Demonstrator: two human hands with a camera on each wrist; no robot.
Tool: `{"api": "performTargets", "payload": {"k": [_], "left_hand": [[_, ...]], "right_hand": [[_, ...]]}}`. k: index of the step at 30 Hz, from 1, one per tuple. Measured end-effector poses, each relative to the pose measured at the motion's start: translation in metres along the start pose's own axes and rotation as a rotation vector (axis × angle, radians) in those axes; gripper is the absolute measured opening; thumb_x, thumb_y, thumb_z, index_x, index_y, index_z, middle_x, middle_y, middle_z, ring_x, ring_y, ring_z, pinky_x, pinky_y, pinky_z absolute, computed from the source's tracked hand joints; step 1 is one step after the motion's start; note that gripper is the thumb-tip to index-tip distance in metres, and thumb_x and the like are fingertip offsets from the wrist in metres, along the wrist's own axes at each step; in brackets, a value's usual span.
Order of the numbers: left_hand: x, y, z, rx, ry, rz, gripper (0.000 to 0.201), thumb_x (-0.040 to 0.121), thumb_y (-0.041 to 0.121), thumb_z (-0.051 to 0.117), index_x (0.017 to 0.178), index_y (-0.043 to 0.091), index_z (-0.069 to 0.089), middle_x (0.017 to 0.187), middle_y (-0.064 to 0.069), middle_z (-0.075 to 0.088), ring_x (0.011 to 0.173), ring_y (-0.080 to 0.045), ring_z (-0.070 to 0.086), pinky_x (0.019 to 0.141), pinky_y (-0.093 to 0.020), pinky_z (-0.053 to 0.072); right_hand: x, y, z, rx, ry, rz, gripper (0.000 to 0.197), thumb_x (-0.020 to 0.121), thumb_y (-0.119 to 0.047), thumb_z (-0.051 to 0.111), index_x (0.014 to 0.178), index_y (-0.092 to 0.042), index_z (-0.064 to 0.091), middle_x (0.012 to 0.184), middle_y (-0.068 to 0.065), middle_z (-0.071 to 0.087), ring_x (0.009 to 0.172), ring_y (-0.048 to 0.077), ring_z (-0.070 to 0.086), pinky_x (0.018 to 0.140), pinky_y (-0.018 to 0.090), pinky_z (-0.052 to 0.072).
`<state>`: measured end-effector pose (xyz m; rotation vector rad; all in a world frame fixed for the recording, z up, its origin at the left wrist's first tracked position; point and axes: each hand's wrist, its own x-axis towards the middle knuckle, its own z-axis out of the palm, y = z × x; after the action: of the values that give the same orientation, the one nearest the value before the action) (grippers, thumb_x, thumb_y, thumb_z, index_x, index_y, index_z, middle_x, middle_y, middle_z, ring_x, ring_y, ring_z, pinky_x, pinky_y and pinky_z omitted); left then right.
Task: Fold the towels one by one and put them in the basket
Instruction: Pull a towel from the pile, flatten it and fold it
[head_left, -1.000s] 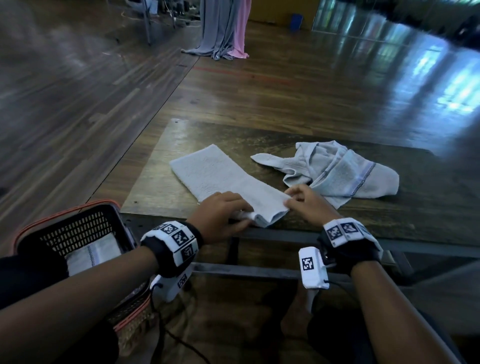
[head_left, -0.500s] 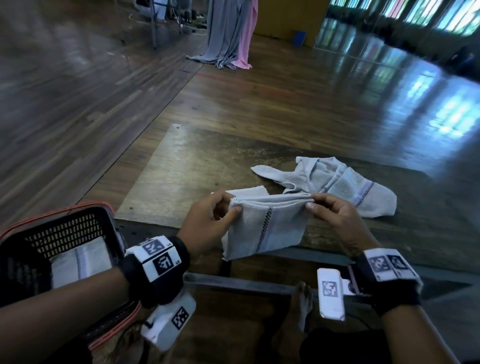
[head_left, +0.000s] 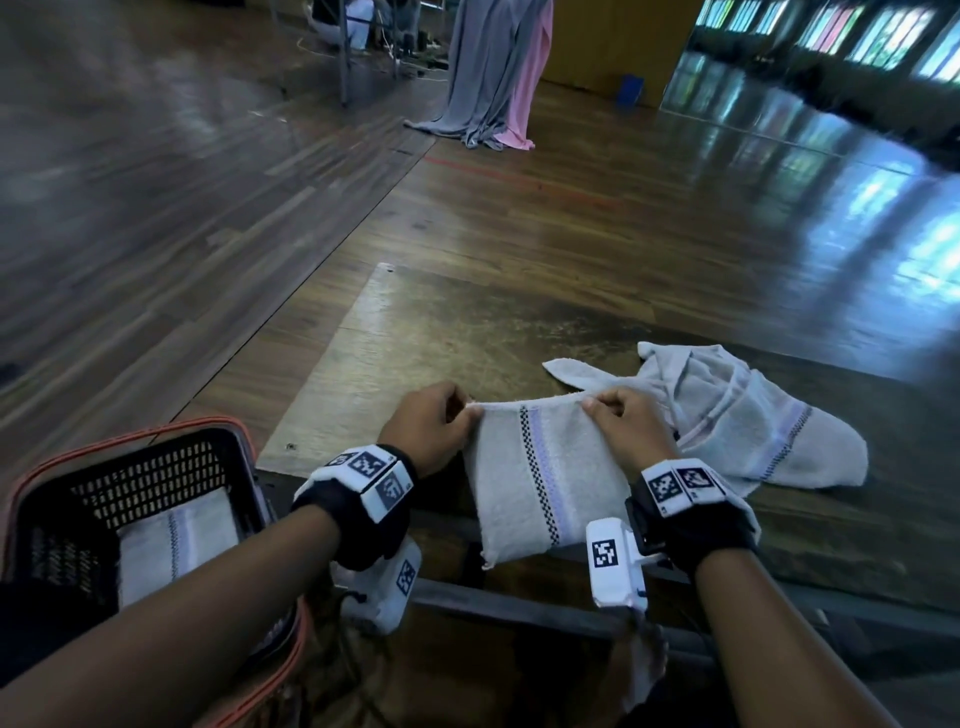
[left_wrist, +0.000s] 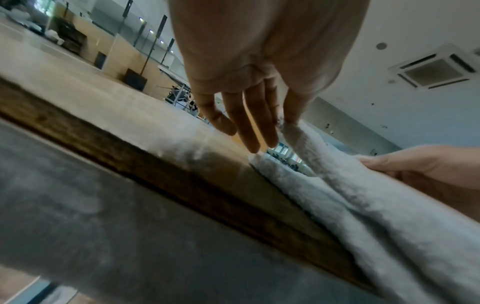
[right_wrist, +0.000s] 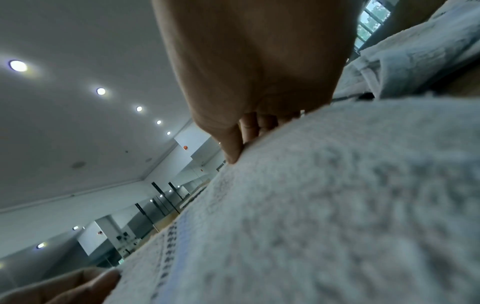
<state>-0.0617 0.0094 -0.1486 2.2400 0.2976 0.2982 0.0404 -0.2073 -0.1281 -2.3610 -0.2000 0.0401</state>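
Observation:
A pale grey folded towel (head_left: 540, 478) with a checked stripe hangs over the table's near edge. My left hand (head_left: 431, 423) pinches its top left corner and my right hand (head_left: 621, 423) pinches its top right corner. In the left wrist view the towel (left_wrist: 376, 195) drapes over the edge while my left hand (left_wrist: 259, 115) holds its end with thumb and forefinger. In the right wrist view the towel (right_wrist: 324, 205) fills the lower right under my right hand (right_wrist: 244, 142). A crumpled towel (head_left: 748, 415) lies on the table to the right. The black basket (head_left: 78, 478) at lower left holds a folded towel (head_left: 171, 540).
The worn wooden table (head_left: 467, 332) stands on a wooden floor. Grey and pink curtains (head_left: 493, 73) hang far behind. The basket has an orange rim and sits below the table's left front corner.
The long folded towel was lifted off the table and folded in half. Both hands now hold its top corners, with the towel hanging over the near edge.

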Motion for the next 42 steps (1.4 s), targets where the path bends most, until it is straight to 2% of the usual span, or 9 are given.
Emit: {"api": "performTargets", "payload": {"k": [6,12,14,17,19,29,33,36,42], "left_hand": [[0.010,-0.010,0.014,0.248,-0.061,0.036,0.019,0.089,0.036,0.051,0.094,0.017,0.053,0.102,-0.005,0.054,0.096,-0.026,0.054,0.074,-0.035,0.044],[0.013,-0.009,0.012,0.618,-0.111,0.300,0.024,0.093,0.030,0.043,0.109,0.017,0.056,0.113,-0.007,0.053,0.105,-0.028,0.050,0.070,-0.034,0.037],[0.019,-0.006,0.005,0.647,-0.155,0.328,0.022,0.091,0.028,0.046,0.106,0.019,0.059,0.113,-0.005,0.053,0.105,-0.026,0.051,0.068,-0.032,0.033],[0.029,-0.003,-0.005,0.623,-0.264,0.314,0.018,0.090,0.026,0.048,0.100,0.021,0.062,0.112,-0.002,0.056,0.105,-0.024,0.055,0.071,-0.032,0.038],[0.033,0.000,-0.007,0.618,-0.311,0.302,0.017,0.089,0.024,0.049,0.100,0.021,0.062,0.111,0.000,0.060,0.103,-0.024,0.057,0.070,-0.030,0.040],[0.033,0.008,-0.006,0.568,-0.277,0.199,0.015,0.090,0.024,0.044,0.099,0.020,0.056,0.103,-0.007,0.065,0.089,-0.028,0.060,0.065,-0.031,0.040],[0.028,0.008,0.000,0.540,-0.244,0.365,0.025,0.090,0.024,0.046,0.111,0.019,0.058,0.115,-0.002,0.061,0.101,-0.025,0.058,0.080,-0.034,0.046],[0.026,0.012,0.007,0.514,-0.285,0.461,0.024,0.089,0.024,0.049,0.109,0.019,0.062,0.109,-0.001,0.060,0.098,-0.022,0.058,0.080,-0.032,0.044],[0.032,0.013,0.008,0.455,-0.310,0.296,0.017,0.087,0.017,0.053,0.097,0.015,0.066,0.105,-0.003,0.059,0.095,-0.023,0.059,0.082,-0.036,0.050]], "right_hand": [[0.006,0.000,0.016,-0.165,-0.025,0.006,0.022,0.090,-0.034,0.056,0.094,-0.014,0.064,0.088,0.000,0.062,0.086,0.017,0.056,0.074,0.028,0.039],[0.003,-0.001,0.011,-0.162,-0.116,-0.021,0.029,0.088,-0.026,0.060,0.112,-0.011,0.061,0.092,0.001,0.061,0.086,0.014,0.054,0.075,0.023,0.037],[0.000,0.001,0.005,-0.174,-0.223,-0.008,0.030,0.087,-0.028,0.060,0.112,-0.012,0.060,0.089,0.000,0.061,0.085,0.014,0.057,0.071,0.022,0.042],[-0.008,0.004,-0.003,-0.088,-0.415,0.061,0.022,0.086,-0.030,0.062,0.103,-0.016,0.058,0.085,-0.001,0.059,0.076,0.009,0.059,0.048,0.015,0.046],[-0.012,0.006,-0.007,-0.049,-0.487,0.063,0.019,0.086,-0.030,0.063,0.099,-0.018,0.055,0.087,0.002,0.059,0.077,0.010,0.061,0.048,0.016,0.048],[-0.016,0.006,-0.005,-0.089,-0.318,-0.040,0.013,0.088,-0.027,0.060,0.096,-0.019,0.054,0.080,0.004,0.063,0.069,0.013,0.062,0.062,0.028,0.053],[-0.017,0.003,-0.001,-0.253,-0.216,-0.182,0.014,0.082,-0.026,0.066,0.091,-0.024,0.056,0.081,-0.004,0.058,0.077,0.012,0.057,0.075,0.036,0.050],[-0.018,0.000,-0.002,-0.266,-0.169,-0.270,0.015,0.080,-0.020,0.069,0.077,-0.025,0.055,0.087,-0.005,0.055,0.081,0.012,0.054,0.077,0.037,0.049],[-0.017,0.001,-0.002,-0.262,-0.148,-0.291,0.012,0.081,-0.018,0.066,0.074,-0.021,0.057,0.074,-0.014,0.059,0.077,0.009,0.057,0.075,0.040,0.051]]}}
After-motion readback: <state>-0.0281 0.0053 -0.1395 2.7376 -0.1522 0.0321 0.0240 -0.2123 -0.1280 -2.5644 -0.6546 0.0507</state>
